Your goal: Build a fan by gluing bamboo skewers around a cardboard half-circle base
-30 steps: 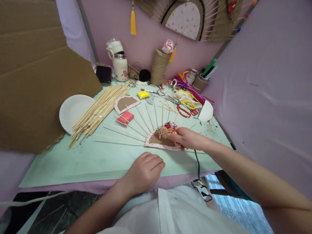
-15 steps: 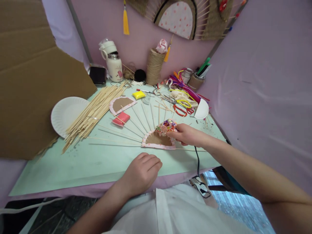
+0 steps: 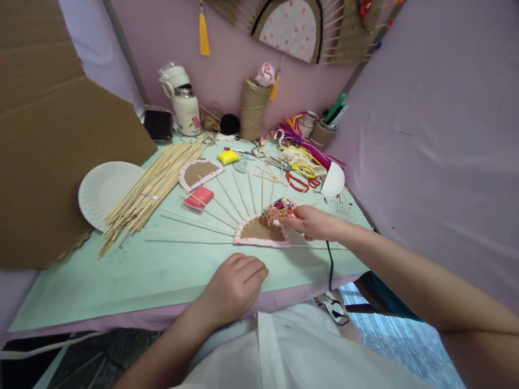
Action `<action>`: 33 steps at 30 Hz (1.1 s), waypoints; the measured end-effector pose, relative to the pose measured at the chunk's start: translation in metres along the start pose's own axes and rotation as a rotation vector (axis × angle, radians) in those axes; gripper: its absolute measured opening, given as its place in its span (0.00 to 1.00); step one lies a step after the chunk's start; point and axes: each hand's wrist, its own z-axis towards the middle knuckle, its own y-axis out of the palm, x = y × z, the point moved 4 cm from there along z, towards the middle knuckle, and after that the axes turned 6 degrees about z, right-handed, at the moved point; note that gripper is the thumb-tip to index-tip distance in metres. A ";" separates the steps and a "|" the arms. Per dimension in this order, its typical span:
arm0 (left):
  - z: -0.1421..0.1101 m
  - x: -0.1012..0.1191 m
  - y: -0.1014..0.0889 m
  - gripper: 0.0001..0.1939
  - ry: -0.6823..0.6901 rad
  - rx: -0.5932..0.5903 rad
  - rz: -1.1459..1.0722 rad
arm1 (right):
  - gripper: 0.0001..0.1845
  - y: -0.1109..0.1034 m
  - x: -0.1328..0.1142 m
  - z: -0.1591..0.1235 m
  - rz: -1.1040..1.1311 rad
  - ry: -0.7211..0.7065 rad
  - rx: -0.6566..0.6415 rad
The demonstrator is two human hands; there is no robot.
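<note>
My right hand (image 3: 310,221) grips a glue gun (image 3: 279,209) with a colourful flowered pattern, a black cord (image 3: 330,265) trailing below. Its nozzle is hard to make out. The gun is over the curved right side of a half-round cardboard piece (image 3: 263,233) edged in pink-dotted white material. Thin wooden sticks (image 3: 237,189) fan out from that curved rim. My left hand (image 3: 239,281) rests on the table's front edge, back upward, fingers curled together; nothing shows in it. It lies nearer to me than the cardboard piece, apart from it.
On the left are a bundle of sticks (image 3: 156,186), a white paper plate (image 3: 105,189) and a large cardboard sheet (image 3: 60,146). Behind lie a second half-round (image 3: 198,174), red packet (image 3: 198,198), yellow packet (image 3: 227,157), scissors (image 3: 298,181) and a twine roll (image 3: 253,111).
The whole view has shifted slightly. My right hand and the glue gun stay over the right part of the cardboard rim, with barely any movement. My left hand keeps its place.
</note>
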 end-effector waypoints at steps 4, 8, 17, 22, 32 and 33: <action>0.000 0.000 -0.001 0.12 0.002 0.004 0.003 | 0.28 0.000 0.003 0.000 -0.025 -0.012 -0.049; -0.001 0.000 0.001 0.12 -0.004 -0.014 -0.006 | 0.29 -0.003 0.004 -0.003 -0.011 0.010 -0.036; 0.001 0.000 0.000 0.12 0.002 -0.010 -0.006 | 0.30 -0.007 0.017 -0.008 0.023 0.008 -0.020; 0.000 0.000 -0.001 0.13 0.011 0.004 0.000 | 0.29 -0.009 0.024 -0.013 0.018 0.021 -0.011; 0.001 -0.001 -0.001 0.13 0.013 -0.010 -0.004 | 0.27 -0.011 0.035 -0.021 0.036 0.070 -0.015; 0.001 -0.001 -0.001 0.13 0.015 -0.011 -0.003 | 0.27 -0.011 0.037 -0.022 0.038 0.064 -0.019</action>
